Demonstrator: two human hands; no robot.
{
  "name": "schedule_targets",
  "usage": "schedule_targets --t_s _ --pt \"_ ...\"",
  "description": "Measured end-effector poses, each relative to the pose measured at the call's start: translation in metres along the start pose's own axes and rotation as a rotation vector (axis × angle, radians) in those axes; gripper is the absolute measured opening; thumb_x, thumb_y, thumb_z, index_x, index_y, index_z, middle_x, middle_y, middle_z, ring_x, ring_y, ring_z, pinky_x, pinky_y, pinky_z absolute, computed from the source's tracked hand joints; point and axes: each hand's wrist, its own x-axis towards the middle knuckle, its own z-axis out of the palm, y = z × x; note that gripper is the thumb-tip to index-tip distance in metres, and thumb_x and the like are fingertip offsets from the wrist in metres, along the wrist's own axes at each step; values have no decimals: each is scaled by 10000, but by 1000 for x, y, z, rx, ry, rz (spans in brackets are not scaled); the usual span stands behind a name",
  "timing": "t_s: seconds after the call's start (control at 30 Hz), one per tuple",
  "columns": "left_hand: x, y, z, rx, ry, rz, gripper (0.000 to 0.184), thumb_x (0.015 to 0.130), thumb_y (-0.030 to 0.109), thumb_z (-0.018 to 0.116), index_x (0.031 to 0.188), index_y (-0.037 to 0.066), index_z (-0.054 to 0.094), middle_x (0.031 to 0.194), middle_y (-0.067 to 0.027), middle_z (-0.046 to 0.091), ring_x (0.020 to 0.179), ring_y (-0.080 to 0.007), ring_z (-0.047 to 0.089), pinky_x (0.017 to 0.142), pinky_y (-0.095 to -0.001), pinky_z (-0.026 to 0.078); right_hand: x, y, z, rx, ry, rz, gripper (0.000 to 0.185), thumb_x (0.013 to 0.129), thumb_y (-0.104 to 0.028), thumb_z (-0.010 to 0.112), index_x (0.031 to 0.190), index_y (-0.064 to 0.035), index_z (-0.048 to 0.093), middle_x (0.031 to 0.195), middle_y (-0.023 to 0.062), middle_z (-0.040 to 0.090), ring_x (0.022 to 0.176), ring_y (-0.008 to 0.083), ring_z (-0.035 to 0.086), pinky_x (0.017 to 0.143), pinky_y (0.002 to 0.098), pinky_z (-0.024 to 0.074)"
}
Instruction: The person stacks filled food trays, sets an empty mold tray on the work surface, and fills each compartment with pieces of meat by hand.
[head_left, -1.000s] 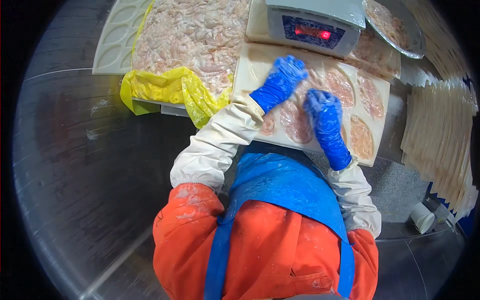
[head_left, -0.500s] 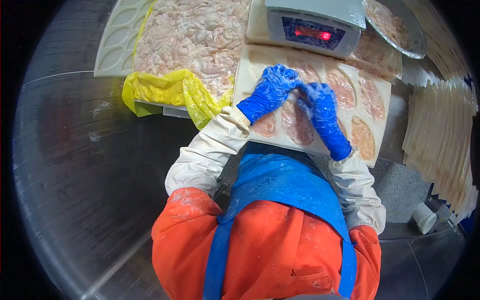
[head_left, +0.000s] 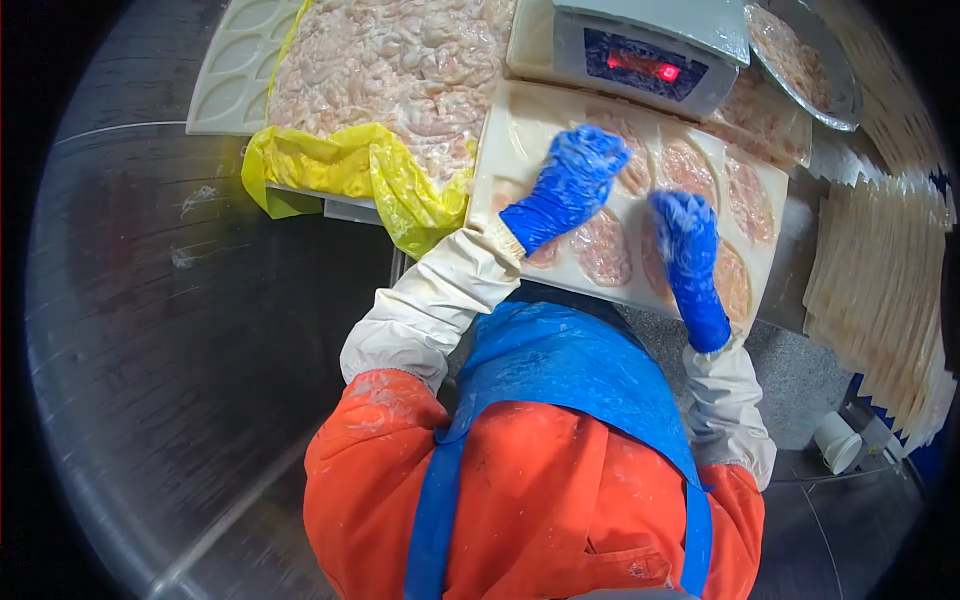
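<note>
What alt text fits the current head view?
Blue-gloved left hand and right hand over a white tray with oval hollows, several holding pale pink raw meat. Beyond the tray stands a grey device with a red-lit display; to the left, a meat heap edged by yellow sheeting.

dark surfaces [head_left: 190, 360] lie near speckled grey floor [head_left: 800, 378].

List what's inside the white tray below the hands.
Pale meat pieces lie in oval hollows of the tray; the upper-left one looks bare. The left hand and right hand cover parts, so what's beneath them can't be seen.
</note>
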Motion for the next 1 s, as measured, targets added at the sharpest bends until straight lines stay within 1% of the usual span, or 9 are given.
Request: schedule_targets --t_s 0.07,0.2,0.27,0.37,0.5,0.6,0.7,0.9,1.0 --pt "-1 6 14 -28 -152 -26 292 789 141 567 1058 128 681 975 -110 633 973 -331 578 796 -479 451 23 -12 11 80 179 8 339 781 -86 686 1119 -107 683 995 109 689 921 315 630 814 404 484" --pt "-1 0 2 50 -222 -92 274 784 84 543 993 147 709 869 -106 640 858 -332 586 747 -489 454 50 -10 47 -115 -55 74 318 784 -116 645 1099 -154 674 895 97 667 861 306 614 755 408 478" --pt "-10 -8 3 1 -154 -68 281 784 85 547 1003 149 710 896 -98 655 868 -329 590 751 -488 455 57 -11 49 -259 -67 -50 194 786 -118 616 951 -170 703 820 83 654 825 285 607 714 403 470" --pt "-15 -8 0 -31 -40 -25 297 784 88 555 1023 156 718 972 -78 687 899 -317 601 768 -483 457 41 5 41 -108 16 -97 105 717 -129 642 812 -157 678 774 62 639 786 264 604 676 407 461" --pt "-16 -9 5 -121 -48 -71 286 784 114 569 1020 177 717 1000 -65 666 927 -309 585 800 -474 441 16 26 34 234 -42 15 199 744 -100 649 923 -144 725 810 79 659 838 295 599 721 390 467" --pt "-9 3 4 1 -144 -97 259 792 149 572 1006 190 712 982 -54 643 933 -306 570 808 -471 432 40 -15 8 144 -56 -10 260 765 -185 706 1024 -159 720 927 92 681 880 318 603 789 410 481" --pt "-2 -1 1 178 -362 -172 266 791 141 573 1015 196 706 1021 -60 630 954 -300 566 790 -473 430 38 -6 41 -85 -74 -109 192 757 -160 675 947 -155 703 921 89 663 886 298 599 769 411 481" --pt "-12 -10 4 132 -182 -86 272 781 121 568 1003 197 706 1042 -65 627 959 -306 568 788 -472 429 23 10 17 -558 -1 -142 181 819 -71 626 980 -140 674 914 54 644 815 261 597 713 399 484" --pt "-11 -4 2 163 -179 -113 265 786 119 561 994 197 705 1028 -63 627 959 -306 568 786 -473 430 28 4 14 -352 155 -212 151 797 -114 642 942 -131 681 922 61 650 855 267 595 716 408 467"
